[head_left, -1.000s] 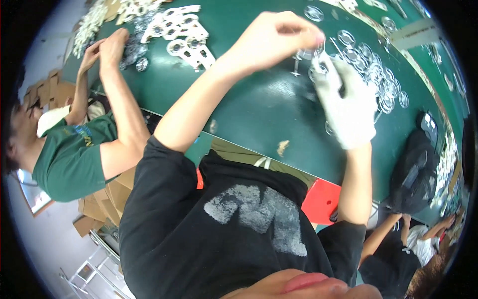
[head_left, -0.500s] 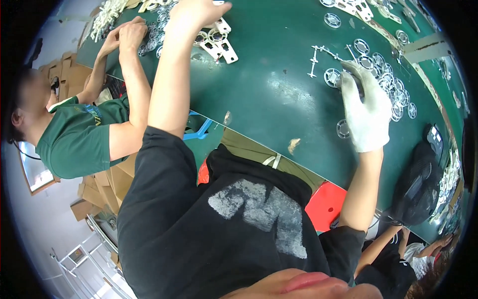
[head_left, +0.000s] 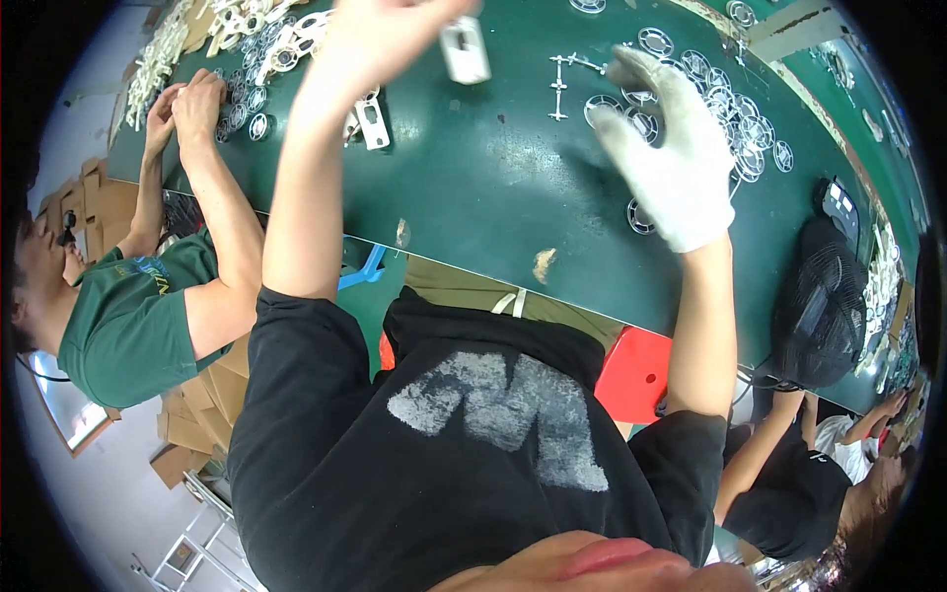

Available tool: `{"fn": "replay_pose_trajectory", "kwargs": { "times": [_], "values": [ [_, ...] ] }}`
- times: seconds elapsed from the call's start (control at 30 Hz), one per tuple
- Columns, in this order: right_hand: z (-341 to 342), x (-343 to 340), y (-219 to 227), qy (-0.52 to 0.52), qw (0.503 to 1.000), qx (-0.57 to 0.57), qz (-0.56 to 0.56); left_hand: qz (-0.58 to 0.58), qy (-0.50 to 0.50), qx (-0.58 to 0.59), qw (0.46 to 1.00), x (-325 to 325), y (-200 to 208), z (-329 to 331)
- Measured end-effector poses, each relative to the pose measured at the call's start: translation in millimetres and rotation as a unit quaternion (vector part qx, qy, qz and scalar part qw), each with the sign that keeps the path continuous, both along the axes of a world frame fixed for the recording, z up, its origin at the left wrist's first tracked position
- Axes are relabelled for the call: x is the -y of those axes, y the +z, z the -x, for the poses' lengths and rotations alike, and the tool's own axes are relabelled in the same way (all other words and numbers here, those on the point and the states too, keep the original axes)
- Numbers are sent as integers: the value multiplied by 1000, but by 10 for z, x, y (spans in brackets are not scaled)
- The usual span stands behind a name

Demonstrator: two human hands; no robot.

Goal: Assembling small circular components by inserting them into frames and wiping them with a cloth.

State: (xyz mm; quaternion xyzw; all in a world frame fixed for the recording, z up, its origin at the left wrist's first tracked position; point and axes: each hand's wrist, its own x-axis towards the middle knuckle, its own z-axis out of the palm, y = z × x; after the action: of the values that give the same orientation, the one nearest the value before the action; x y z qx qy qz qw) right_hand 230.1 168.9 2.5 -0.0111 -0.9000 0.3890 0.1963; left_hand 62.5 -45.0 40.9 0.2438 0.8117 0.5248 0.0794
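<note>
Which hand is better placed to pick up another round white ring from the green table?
The right hand, gloved, probably: it hovers beside the pile of rings. The left hand is raised farther left, above a small white part.

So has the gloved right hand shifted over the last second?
Cannot tell for sure: the camera itself swings. The right hand was over the cluster of white rings before and is there now, beside the white sprue.

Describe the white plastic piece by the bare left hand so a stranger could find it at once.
Start at the green table and follow the bare left hand to its far edge. Just right of the fingers is the small white piece. It is a solid oblong block, unlike the round spoked rings under the gloved right hand.
</note>
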Motion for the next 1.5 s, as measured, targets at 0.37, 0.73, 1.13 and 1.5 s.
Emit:
{"fn": "replay_pose_trajectory", "kwargs": {
  "times": [0.37, 0.73, 1.13, 1.5],
  "values": [
    [5, -239, 43, -209, 973, -58, 84, 115, -149, -357, 915, -613, -619, -535],
    [-1, -216, 17, -201, 978, 33, 46, 169, -179, -372, 895, -549, -649, -631],
    [-59, -66, 36, -47, 983, 152, -88, -62, -206, -311, 926, -513, -541, -521],
    [-71, -81, 55, -54, 983, 149, -89, -49, -261, -272, 925, -522, -564, -531]
  ]
}}
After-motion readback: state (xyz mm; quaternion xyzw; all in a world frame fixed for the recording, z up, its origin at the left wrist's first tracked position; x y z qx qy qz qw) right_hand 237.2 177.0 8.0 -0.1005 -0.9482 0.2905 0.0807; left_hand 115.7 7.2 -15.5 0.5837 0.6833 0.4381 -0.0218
